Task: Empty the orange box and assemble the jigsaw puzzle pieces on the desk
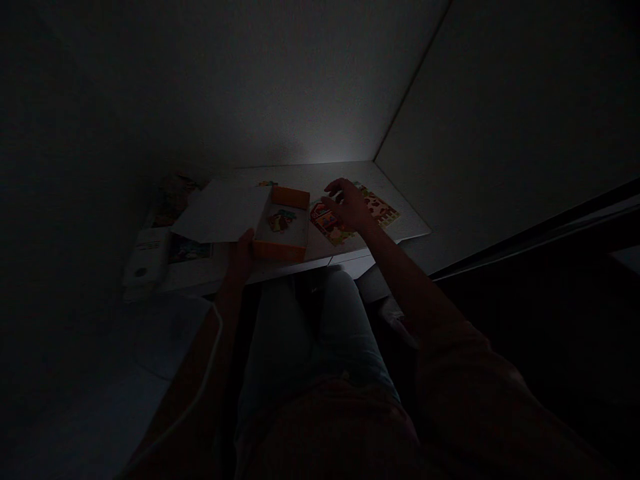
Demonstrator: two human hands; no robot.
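Note:
An orange box [280,251] with a white inside lies on the desk, and its white lid [223,210] is folded open to the left. My left hand [243,253] grips the box at its front corner near the lid, thumb on top and the other fingers hidden beneath. Several jigsaw puzzle pieces [283,221] lie in a small heap inside the box. To the right is a colourful farm-scene jigsaw puzzle [383,210], laid flat. Above it is my right hand [347,205], fingers curved and apart, with nothing visible in them.
A few more puzzle pieces [268,183] rest behind the box. At the left of the desk [350,170] are dark printed pictures [190,251] and a white object [145,257]. Walls rise behind and to the right. A white cable [213,353] crosses my left arm. The room is very dim.

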